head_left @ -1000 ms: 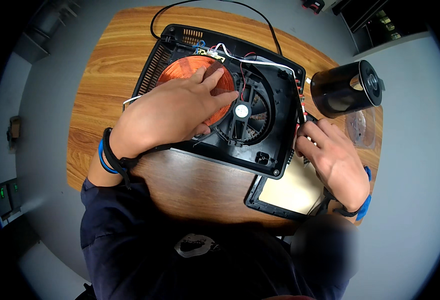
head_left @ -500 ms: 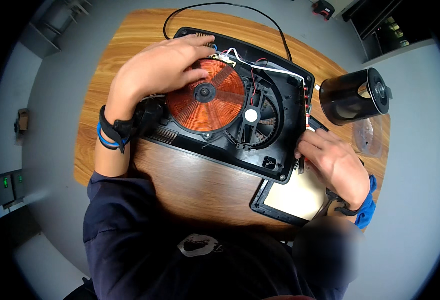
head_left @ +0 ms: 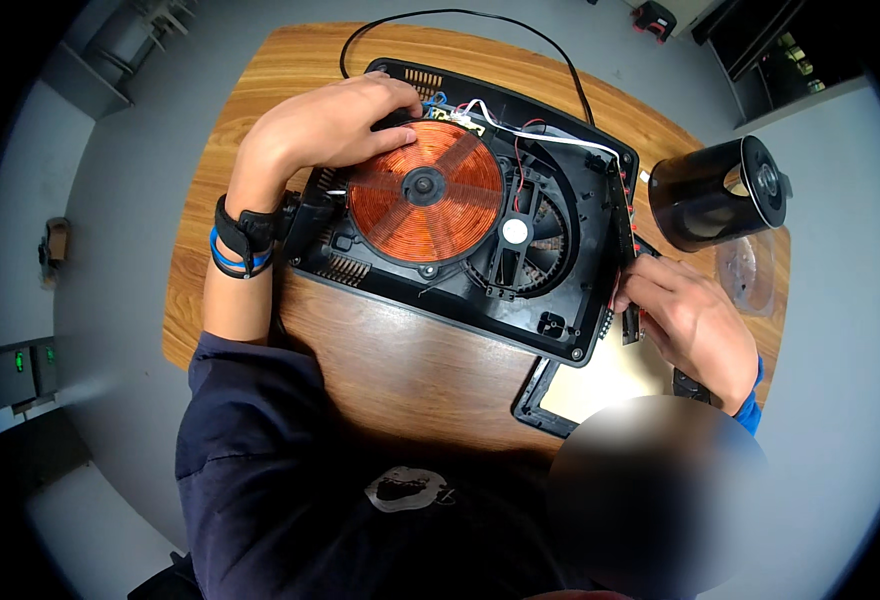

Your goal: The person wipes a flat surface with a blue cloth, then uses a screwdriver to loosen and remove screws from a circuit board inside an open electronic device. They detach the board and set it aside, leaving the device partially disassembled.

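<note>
An opened induction cooker base (head_left: 430, 290) lies on the table, its black shell tilted, with a round copper coil (head_left: 460, 215) and a black fan (head_left: 540, 245) inside. My left hand (head_left: 345, 120) rests over the coil's far left edge. Its thumb lies on the windings and its fingers bend down beside the blue wires (head_left: 437, 100). At the shell's right side my right hand (head_left: 685, 315) pinches a narrow circuit board strip (head_left: 627, 215) with small red parts. The fingertips of both hands are partly hidden.
A black-framed panel (head_left: 540, 400) with a pale inside lies under the cooker's near right corner. To the right stand a dark cylindrical pot (head_left: 695, 200) and a clear plastic piece (head_left: 748, 270). A black cord (head_left: 460, 12) loops behind. A blurred round patch covers the lower right.
The whole view has shifted, so everything sits slightly farther right. My left fingers, spread over the far edge before, now curl down at the coil's rim. My right hand stays at the board strip.
</note>
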